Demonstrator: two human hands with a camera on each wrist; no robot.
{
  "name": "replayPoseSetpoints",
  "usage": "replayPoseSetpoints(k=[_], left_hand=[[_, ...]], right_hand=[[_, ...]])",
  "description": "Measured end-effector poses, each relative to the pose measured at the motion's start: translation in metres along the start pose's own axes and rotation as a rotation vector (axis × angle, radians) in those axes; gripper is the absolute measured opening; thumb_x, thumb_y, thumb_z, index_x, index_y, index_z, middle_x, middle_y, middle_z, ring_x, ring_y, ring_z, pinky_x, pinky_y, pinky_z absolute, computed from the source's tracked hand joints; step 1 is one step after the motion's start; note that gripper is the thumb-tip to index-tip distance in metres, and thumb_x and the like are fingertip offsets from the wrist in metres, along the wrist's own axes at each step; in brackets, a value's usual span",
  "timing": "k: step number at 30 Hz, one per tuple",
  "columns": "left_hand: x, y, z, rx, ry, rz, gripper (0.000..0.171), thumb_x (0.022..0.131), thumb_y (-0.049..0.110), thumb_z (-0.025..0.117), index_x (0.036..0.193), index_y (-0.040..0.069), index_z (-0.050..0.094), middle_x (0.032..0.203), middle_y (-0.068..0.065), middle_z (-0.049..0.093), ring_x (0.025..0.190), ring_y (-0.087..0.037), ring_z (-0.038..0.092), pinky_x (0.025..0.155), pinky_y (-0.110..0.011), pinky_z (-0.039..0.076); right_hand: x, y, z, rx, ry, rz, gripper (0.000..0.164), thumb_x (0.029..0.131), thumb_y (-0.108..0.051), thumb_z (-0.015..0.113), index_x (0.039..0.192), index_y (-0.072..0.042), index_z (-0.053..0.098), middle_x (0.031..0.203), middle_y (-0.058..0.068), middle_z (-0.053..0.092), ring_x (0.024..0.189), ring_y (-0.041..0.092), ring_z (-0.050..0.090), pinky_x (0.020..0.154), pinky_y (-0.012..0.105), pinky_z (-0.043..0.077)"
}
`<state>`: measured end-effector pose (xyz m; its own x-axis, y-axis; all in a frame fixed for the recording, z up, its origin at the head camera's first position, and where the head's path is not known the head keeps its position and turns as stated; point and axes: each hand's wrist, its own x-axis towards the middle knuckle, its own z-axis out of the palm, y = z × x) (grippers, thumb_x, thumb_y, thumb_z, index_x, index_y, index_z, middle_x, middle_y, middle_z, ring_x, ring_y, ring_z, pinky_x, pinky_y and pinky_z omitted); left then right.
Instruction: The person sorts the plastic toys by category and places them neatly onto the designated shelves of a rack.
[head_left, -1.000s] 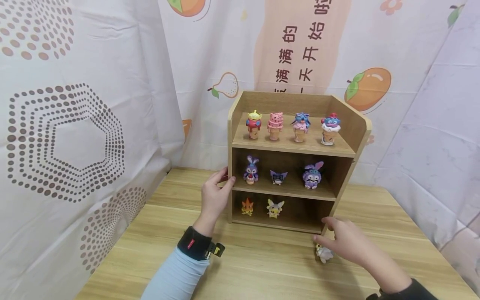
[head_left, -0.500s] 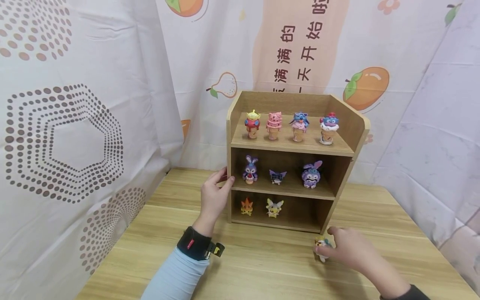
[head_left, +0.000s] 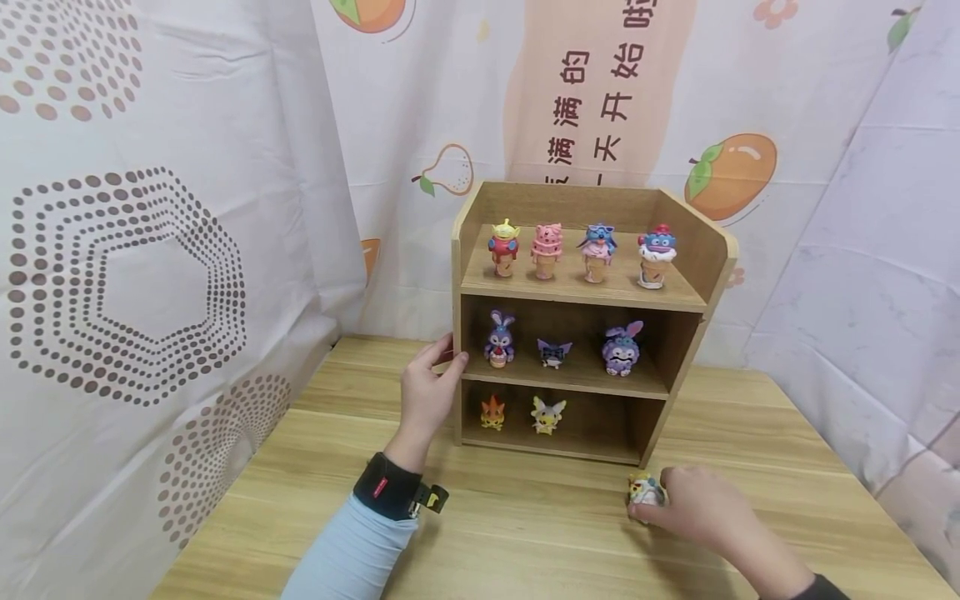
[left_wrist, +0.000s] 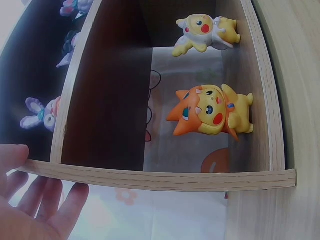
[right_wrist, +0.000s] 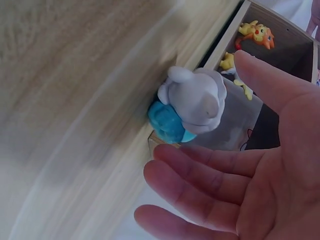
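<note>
My left hand (head_left: 432, 390) holds the left side panel of a small wooden shelf (head_left: 562, 302), thumb at the front edge and fingers along the outer face; the left wrist view shows this too. My right hand (head_left: 701, 506) is low by the table, beside a small white-and-yellow figurine (head_left: 643, 490) in front of the shelf's lower right corner. In the right wrist view, the figurine's white back (right_wrist: 197, 97) and a teal part (right_wrist: 166, 121) lie between the spread thumb and loosely extended fingers, with gaps visible. Its front is hidden there.
Several ice-cream-cone figurines (head_left: 547, 252) line the top shelf. Purple figurines (head_left: 621, 350) occupy the middle tier. An orange-hooded figurine (left_wrist: 210, 111) and a white-hooded yellow one (left_wrist: 205, 32) stand on the bottom tier's left half. Printed curtains (head_left: 405, 108) surround the wooden table (head_left: 517, 525).
My right hand has drawn back slightly from the shelf's corner, staying around the figurine, which now faces more to the left. The left hand keeps its place on the shelf.
</note>
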<state>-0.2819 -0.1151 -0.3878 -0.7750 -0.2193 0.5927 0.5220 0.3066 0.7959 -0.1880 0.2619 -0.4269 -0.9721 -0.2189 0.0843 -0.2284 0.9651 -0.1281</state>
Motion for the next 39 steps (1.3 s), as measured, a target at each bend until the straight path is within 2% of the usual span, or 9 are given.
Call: replayPoseSetpoints(k=[17,25,34,39], left_hand=[[-0.001,0.000,0.000,-0.007,0.001,0.042,0.041,0.092,0.012,0.076,0.130,0.000,0.068,0.119,-0.013,0.071,0.103,-0.027,0.070,0.075,-0.033,0.063],[0.000,0.000,0.001,-0.009,0.002,0.024,0.040,0.093,0.012,0.076,0.131,0.001,0.068,0.120,-0.012,0.071,0.103,-0.025,0.070,0.077,-0.031,0.062],[0.000,0.000,0.001,0.002,0.007,0.027,0.040,0.092,0.012,0.077,0.130,0.002,0.068,0.120,-0.011,0.071,0.103,-0.024,0.070,0.076,-0.034,0.063],[-0.001,0.000,0.000,-0.002,0.006,0.026,0.040,0.092,0.012,0.076,0.130,0.001,0.068,0.119,-0.012,0.071,0.102,-0.024,0.070,0.076,-0.032,0.063]], right_hand=[[0.007,-0.003,0.007,0.001,-0.050,0.074,0.060,0.072,-0.069,0.078,0.071,-0.014,0.055,0.066,0.002,0.053,0.059,0.021,0.049,0.047,0.040,0.042],[0.011,-0.006,0.011,-0.010,-0.085,0.092,0.066,0.070,-0.077,0.074,0.067,-0.015,0.052,0.067,0.004,0.054,0.060,0.022,0.051,0.048,0.043,0.045],[0.013,-0.005,0.012,-0.019,-0.073,0.083,0.062,0.072,-0.071,0.078,0.070,-0.013,0.054,0.069,0.005,0.056,0.062,0.024,0.054,0.050,0.047,0.047],[0.012,-0.005,0.013,-0.020,-0.076,0.065,0.054,0.074,-0.061,0.081,0.070,-0.014,0.054,0.068,0.005,0.056,0.061,0.023,0.053,0.051,0.048,0.048]])
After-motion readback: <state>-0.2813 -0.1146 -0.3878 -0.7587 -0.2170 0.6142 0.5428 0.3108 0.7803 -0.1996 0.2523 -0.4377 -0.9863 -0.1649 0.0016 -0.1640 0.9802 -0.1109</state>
